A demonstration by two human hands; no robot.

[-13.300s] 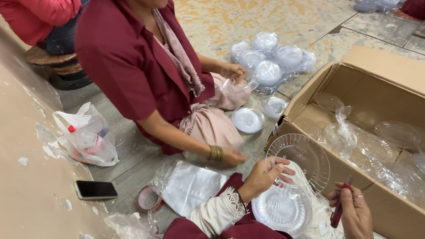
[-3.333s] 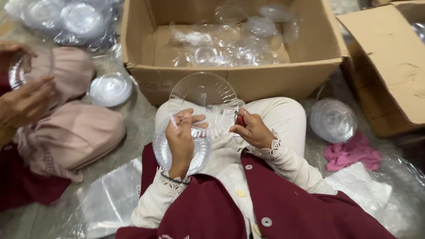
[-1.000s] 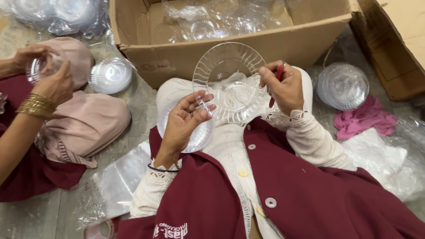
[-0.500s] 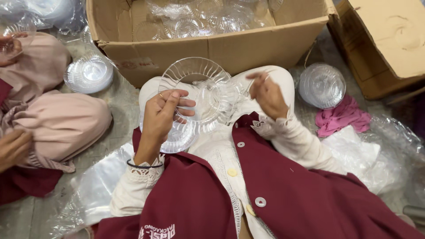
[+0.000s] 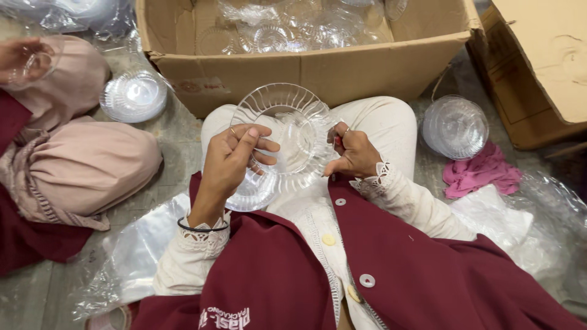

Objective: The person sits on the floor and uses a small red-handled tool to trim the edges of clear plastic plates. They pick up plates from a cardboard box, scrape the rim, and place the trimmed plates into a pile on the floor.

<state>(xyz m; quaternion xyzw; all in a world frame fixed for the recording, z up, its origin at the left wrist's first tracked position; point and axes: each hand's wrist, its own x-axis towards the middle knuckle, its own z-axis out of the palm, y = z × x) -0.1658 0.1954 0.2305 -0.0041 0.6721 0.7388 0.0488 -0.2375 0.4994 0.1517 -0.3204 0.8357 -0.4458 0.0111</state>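
Holding a clear ribbed plastic plate (image 5: 287, 131) over the lap, the left hand (image 5: 235, 162) grips its near-left rim, fingers curled onto the upper face. Right hand (image 5: 351, 153) is closed at the plate's right edge, with a small red object pinched in the fist; cannot tell what it is. A second clear plate (image 5: 251, 192) lies below the first, on the cream-trousered knees, partly covered by the left hand.

Cardboard box (image 5: 342, 70) sits just beyond the knees, open, filled with more clear dishes in film. Stack of clear bowls (image 5: 455, 125) on the floor to the right, pink cloth (image 5: 480, 171) just beside it. Stack of clear lids (image 5: 133, 95) on the floor to the left. Another person's hand (image 5: 21, 58) at far left holds a small clear piece.
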